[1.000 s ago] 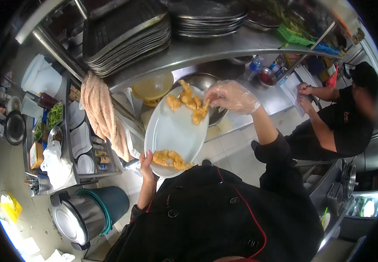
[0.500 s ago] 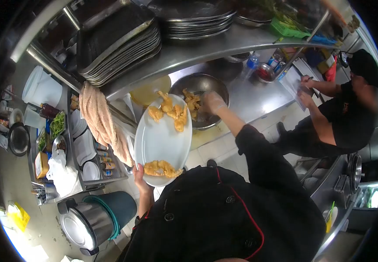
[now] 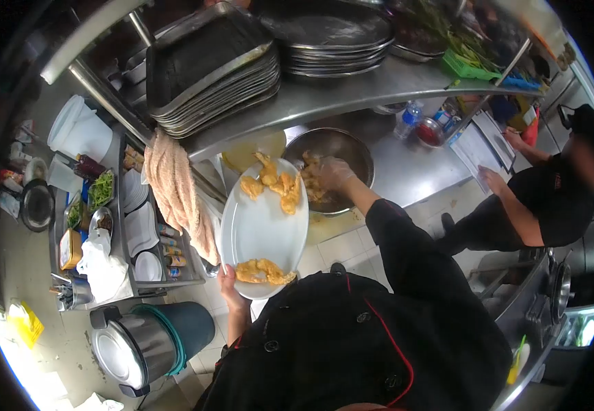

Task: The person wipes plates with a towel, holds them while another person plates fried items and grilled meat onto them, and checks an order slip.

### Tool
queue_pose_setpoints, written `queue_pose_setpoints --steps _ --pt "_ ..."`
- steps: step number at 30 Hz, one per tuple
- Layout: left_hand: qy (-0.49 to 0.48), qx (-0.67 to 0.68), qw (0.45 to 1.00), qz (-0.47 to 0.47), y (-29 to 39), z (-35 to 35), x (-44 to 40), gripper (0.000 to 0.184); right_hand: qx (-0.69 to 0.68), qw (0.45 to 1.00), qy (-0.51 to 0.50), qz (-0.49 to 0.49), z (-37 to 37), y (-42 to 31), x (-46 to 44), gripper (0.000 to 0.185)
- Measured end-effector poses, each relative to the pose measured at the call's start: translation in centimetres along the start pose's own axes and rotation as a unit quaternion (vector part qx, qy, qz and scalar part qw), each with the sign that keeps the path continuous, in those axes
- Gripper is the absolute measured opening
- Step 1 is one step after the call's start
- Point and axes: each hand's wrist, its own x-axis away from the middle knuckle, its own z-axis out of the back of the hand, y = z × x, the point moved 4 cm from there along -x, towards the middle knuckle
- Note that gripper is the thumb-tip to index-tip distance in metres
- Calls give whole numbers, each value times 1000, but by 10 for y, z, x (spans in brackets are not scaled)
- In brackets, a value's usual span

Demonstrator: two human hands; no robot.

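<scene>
Left hand: grip holds the plate at its lower left edge
Right hand: gloved, down in the bowl at the brown pieces; cannot tell whether its grip has closed on one
Plate: white, oval, held in front of the bench, near the bowl, fried food at both ends
Bowl: metal, on the bench
Towel: hangs left of the plate
Bottle: clear, right of the bowl
</scene>
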Motion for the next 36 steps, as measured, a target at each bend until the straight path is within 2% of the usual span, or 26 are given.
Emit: queue_pose_setpoints --steps 3,6,9,10,11,12,13,15,18,21,22,24,25,28,31,34,36 --pt "43 3 999 -8 -7 5 0 45 1 997 56 62 -14 28 0 33" --pt "33 11 999 2 -7 5 0 43 -121 981 154 -12 -14 58 24 34" --pt "-3 28 999 18 -4 -4 -4 40 -186 967 173 -20 7 71 43 27" --pt "-2 28 999 21 -7 -4 -6 40 -370 916 145 -44 4 76 47 29" --pt "-2 27 999 22 -9 -5 -8 39 -541 831 113 -68 -2 78 51 30" --pt "-3 25 999 24 -9 -8 -10 39 -691 713 78 -90 -7 78 55 31" --pt "20 38 999 15 -12 -10 -11 39 -749 655 56 -79 1 72 63 30" --pt "-13 41 999 19 -17 -13 -17 39 -852 520 11 -57 24 56 86 27" --pt "-27 50 998 24 -22 -19 -24 38 -855 512 50 -62 73 23 132 29" --pt "-43 35 998 22 -23 -27 -29 37 -802 576 -99 123 108 -9 159 30" --pt "-34 28 999 26 -25 -29 -31 36 -776 609 -112 124 114 -24 164 30" --pt "-87 38 995 12 -23 -42 -35 38 -716 675 -129 126 123 -65 166 29" --pt "-97 41 994 12 -22 -46 -35 39 -675 723 -125 75 121 -77 161 28" --pt "-99 40 994 11 -28 -53 -38 40 -535 838 -94 56 111 -92 136 28" --pt "-82 35 996 8 -28 -57 -37 40 -425 888 -160 70 97 -95 123 34" --pt "-99 37 994 7 -33 -57 -39 41 -333 913 -225 67 99 -99 126 30" --pt "-76 34 996 13 -38 -53 -39 41 -270 932 -225 92 113 -101 130 32"
